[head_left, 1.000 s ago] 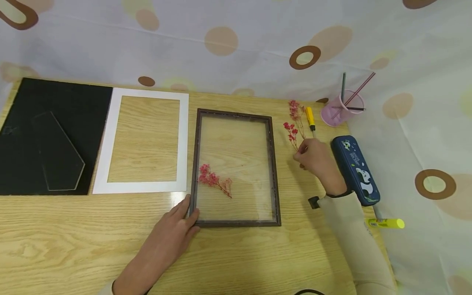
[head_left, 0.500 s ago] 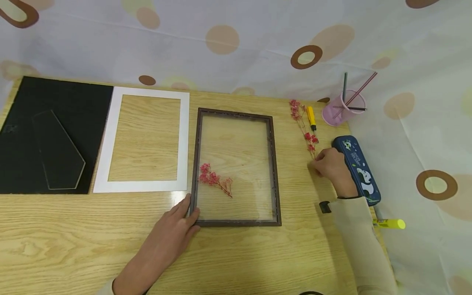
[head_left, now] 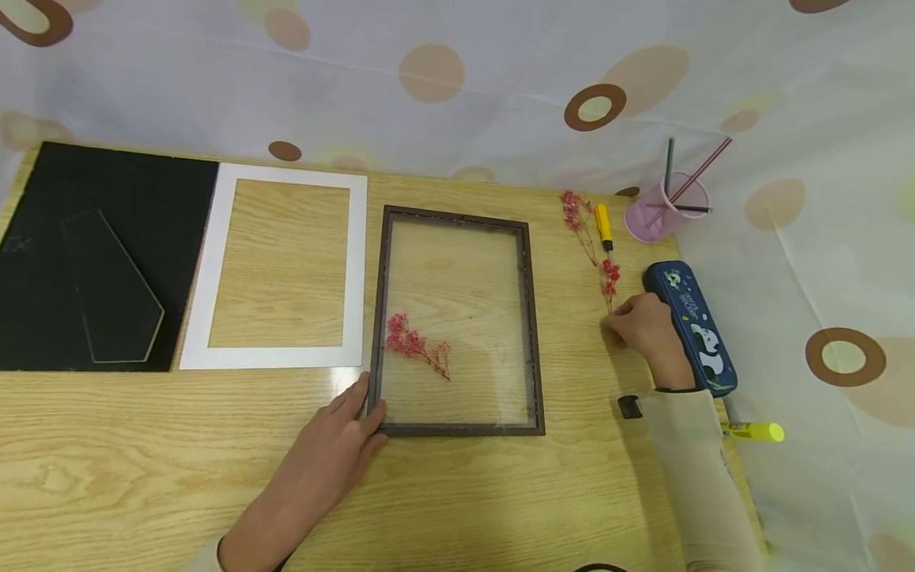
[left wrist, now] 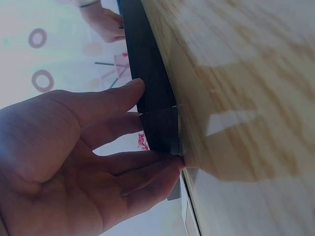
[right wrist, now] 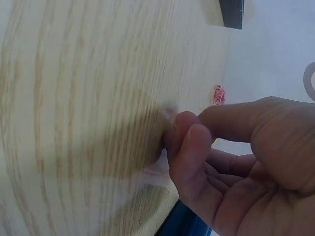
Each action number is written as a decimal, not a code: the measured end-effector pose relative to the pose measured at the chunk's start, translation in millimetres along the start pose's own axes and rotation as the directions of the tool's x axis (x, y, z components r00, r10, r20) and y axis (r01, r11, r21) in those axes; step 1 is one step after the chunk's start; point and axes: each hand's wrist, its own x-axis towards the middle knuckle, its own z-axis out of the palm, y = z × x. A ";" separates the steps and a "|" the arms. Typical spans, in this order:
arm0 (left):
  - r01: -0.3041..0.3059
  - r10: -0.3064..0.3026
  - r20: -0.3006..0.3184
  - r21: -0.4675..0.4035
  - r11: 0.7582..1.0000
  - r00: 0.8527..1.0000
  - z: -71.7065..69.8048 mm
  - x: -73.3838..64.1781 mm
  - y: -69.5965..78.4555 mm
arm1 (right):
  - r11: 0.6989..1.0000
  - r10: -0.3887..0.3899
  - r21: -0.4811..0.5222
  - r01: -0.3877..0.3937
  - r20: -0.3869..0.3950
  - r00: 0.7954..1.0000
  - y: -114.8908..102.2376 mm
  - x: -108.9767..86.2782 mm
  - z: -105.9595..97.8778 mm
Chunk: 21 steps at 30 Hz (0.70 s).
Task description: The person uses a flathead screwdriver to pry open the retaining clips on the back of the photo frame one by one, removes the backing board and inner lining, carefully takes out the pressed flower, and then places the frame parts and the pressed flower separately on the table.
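Note:
A dark wooden picture frame with a clear pane lies mid-table. One pink dried flower sprig lies within its left half. My left hand holds the frame's near left corner; in the left wrist view its thumb and fingers touch two sides of that corner. Right of the frame, my right hand pinches a second sprig by the stem, close over the table. Its flower heads point away, by the tip of a yellow-handled screwdriver. Another pink sprig lies beside the screwdriver.
A white mat and a black backing board with a stand lie on the left. At right are a navy panda pencil case, a pink cup holding pencils, and a yellow tube. Patterned cloth borders the table.
My right hand has moved right and slightly nearer with its sprig, away from the sprig at the back. My left hand stays at the frame's corner.

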 end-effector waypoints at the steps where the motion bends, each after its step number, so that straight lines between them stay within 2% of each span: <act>1: 0.001 -0.001 0.001 0.000 1.000 1.000 -0.1 0.2 0.0 | 1.000 -0.006 0.011 0.006 -0.006 1.000 0.6 0.0 -0.1; 9: 0.008 -0.008 0.003 -0.007 1.000 1.000 -1.2 0.7 -0.4 | 0.997 -0.025 0.071 0.026 -0.018 1.000 2.7 -2.1 1.7; 21: 0.009 -0.009 0.006 -0.015 1.000 1.000 -1.1 0.6 0.1 | 0.997 -0.025 0.077 0.026 -0.016 1.000 2.7 -3.5 1.5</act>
